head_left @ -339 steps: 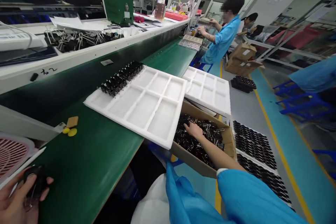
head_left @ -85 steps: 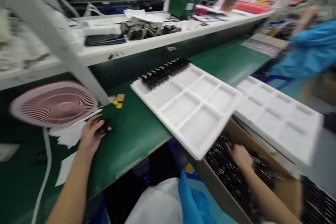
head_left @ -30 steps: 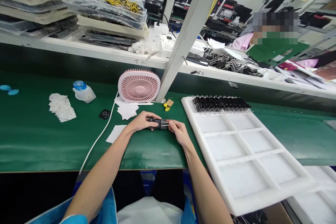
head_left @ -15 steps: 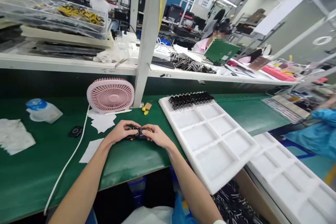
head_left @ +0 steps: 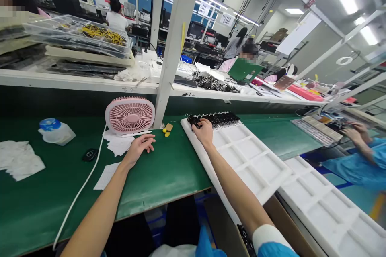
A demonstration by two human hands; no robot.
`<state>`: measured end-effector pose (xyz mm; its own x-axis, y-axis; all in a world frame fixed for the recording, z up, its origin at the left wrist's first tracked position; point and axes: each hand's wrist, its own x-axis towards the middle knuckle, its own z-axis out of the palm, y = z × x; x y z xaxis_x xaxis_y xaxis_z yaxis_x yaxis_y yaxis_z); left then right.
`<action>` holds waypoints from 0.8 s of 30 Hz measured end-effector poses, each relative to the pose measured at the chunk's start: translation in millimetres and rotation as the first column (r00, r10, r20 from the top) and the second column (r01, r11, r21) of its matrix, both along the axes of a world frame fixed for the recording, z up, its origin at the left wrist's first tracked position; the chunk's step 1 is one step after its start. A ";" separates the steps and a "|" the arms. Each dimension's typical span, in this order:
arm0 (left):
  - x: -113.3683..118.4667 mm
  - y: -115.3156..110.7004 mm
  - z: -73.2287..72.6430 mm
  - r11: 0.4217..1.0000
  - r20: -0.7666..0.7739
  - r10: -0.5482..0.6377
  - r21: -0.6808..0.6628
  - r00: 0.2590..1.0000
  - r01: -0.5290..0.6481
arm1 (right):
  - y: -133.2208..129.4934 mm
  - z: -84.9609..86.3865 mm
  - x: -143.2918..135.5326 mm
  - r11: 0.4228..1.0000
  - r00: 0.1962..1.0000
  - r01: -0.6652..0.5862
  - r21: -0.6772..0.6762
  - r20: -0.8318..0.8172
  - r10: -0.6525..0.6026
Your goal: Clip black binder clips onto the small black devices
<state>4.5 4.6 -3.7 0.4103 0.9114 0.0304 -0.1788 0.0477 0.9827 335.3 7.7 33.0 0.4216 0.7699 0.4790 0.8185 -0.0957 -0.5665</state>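
My right hand [head_left: 204,132] reaches to the left end of a row of black parts with thin silver wire ends [head_left: 224,119], which look like binder clips. Its fingers are bent and closed down among them; whatever lies between the fingertips is hidden. The row sits along the far end of a white foam tray [head_left: 247,138] with square compartments. Over the green mat [head_left: 163,176], my left hand [head_left: 141,147] holds nothing, its fingers apart and pointing right. Papers [head_left: 119,144] lie just beyond it.
A pink fan [head_left: 131,115] stands by the white post [head_left: 171,44], its white cable [head_left: 80,186] crossing the mat. Small yellow pieces [head_left: 166,132] lie near the post. Another foam tray [head_left: 331,204] is lower right. A co-worker's hands [head_left: 357,130] are at far right.
My hands have parted. They were together on a small black part over the mat; the right has moved up and right to the row on the tray, and the left has opened.
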 end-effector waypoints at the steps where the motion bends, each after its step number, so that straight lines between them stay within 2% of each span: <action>1: -0.2 0.6 -1.0 1.000 -0.002 -0.005 0.005 1.000 0.005 | 4.2 -5.3 3.6 1.000 0.998 0.003 -0.019 0.068 -0.002; 4: -0.2 2.6 -3.5 1.000 0.000 -0.016 0.020 1.000 0.016 | 8.0 -18.0 9.6 0.995 0.979 0.032 -0.096 0.201 -0.012; 6: 0.7 2.9 -4.0 1.000 -0.002 -0.014 0.025 1.000 0.014 | 5.7 -20.3 8.7 0.993 0.967 0.048 -0.110 0.254 -0.018; 8: 2.4 1.8 -3.8 1.000 -0.008 -0.002 0.031 1.000 0.002 | 2.7 -17.4 2.1 0.998 0.957 0.048 -0.049 0.288 -0.032; 11: 5.7 -0.7 -4.3 0.999 -0.016 0.013 0.045 1.000 -0.012 | 1.4 -10.9 -20.6 0.992 0.960 -0.018 0.121 0.279 -0.017; 13: 6.7 -1.6 -5.8 0.999 -0.015 0.019 0.050 1.000 -0.019 | 2.4 -12.7 -43.6 0.976 0.978 -0.091 0.197 0.200 0.051; 15: 5.8 -1.9 -7.2 0.999 -0.013 0.028 0.045 1.000 -0.027 | 1.6 -22.3 -70.5 0.970 0.989 -0.149 0.191 0.041 0.144; 17: 3.8 -2.5 -7.7 0.999 -0.011 0.037 0.037 0.999 -0.036 | -3.1 -36.9 -96.9 0.971 0.964 -0.221 0.090 -0.131 0.231; 20: 3.6 -3.9 -7.4 0.998 -0.022 0.036 0.042 0.999 -0.035 | -16.4 -55.3 -124.7 0.921 0.913 -0.376 -0.100 -0.207 0.350; 22: 7.3 -4.3 -6.8 0.998 -0.041 0.033 0.059 0.999 -0.031 | -28.8 -58.2 -133.6 0.890 0.895 -0.426 -0.160 -0.218 0.389; 24: 12.0 -4.9 -4.1 0.996 -0.078 0.044 0.082 0.996 -0.038 | -47.7 -53.3 -137.9 0.886 0.877 -0.435 -0.160 -0.299 0.376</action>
